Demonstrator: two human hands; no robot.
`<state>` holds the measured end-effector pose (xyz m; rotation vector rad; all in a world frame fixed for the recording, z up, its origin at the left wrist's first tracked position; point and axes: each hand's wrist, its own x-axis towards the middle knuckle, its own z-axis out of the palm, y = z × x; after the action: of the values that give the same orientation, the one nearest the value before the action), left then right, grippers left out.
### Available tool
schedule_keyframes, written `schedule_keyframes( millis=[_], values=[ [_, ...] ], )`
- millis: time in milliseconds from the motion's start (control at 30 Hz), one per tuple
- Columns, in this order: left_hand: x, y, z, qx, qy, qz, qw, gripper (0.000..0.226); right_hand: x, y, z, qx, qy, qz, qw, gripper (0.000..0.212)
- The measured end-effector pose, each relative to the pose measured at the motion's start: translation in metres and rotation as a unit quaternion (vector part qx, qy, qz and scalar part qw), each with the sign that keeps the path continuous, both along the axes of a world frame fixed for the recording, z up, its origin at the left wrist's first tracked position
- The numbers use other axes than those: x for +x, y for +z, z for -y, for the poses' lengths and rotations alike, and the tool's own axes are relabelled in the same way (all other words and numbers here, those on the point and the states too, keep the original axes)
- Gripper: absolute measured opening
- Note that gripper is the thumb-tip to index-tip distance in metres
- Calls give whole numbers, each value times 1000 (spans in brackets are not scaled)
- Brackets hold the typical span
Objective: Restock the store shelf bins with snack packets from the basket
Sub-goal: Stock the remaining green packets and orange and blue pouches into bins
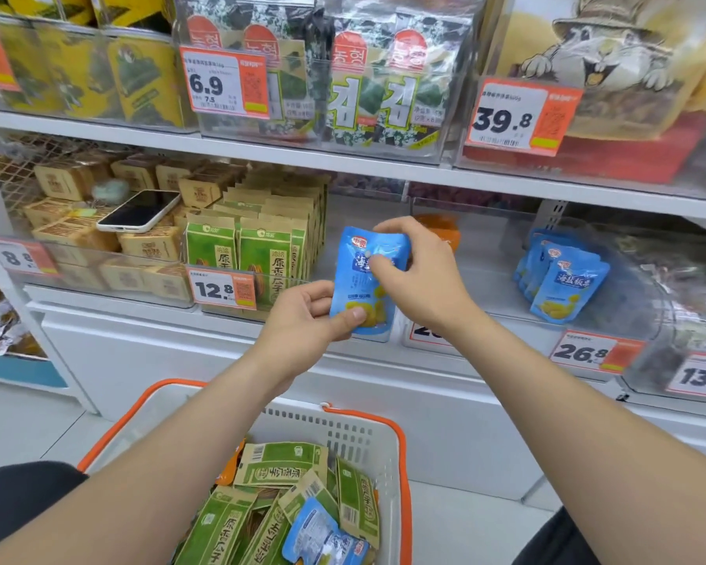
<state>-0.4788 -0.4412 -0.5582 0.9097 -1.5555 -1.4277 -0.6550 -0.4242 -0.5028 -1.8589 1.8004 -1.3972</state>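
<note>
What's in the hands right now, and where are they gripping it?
One blue snack packet, held by both hands: the left hand pinches its lower end, and the right hand pinches its upper part.

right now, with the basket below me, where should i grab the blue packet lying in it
Pinch the far edge of the blue packet in the basket, coming down from above: it lies on top of the green packets with nothing over it. The left hand and right hand both hold a second blue packet, so free one first.
</note>
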Motion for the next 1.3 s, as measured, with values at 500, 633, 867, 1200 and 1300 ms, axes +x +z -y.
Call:
schedule_keyframes(
  millis=[500,633,867,1200,1300],
  values=[
    [-112,4,-17,-502,87,207,835,44,-105,1,-31,-64,-129,-162,976,41],
    [-136,-9,-22,-556,-25,302,774,53,-150,-16,-32,76,-206,-162,962,45],
    [-160,-19,-35,-514,-96,426,739,83,-204,-25,-45,150,-299,-41,942,38],
    [-171,-25,-38,-497,-67,406,764,84,-209,-13,-48,166,-446,-270,837,39],
    [-171,-26,-38,-501,-62,405,762,85,-198,-4,-45,150,-457,-294,826,31]
  ],
)
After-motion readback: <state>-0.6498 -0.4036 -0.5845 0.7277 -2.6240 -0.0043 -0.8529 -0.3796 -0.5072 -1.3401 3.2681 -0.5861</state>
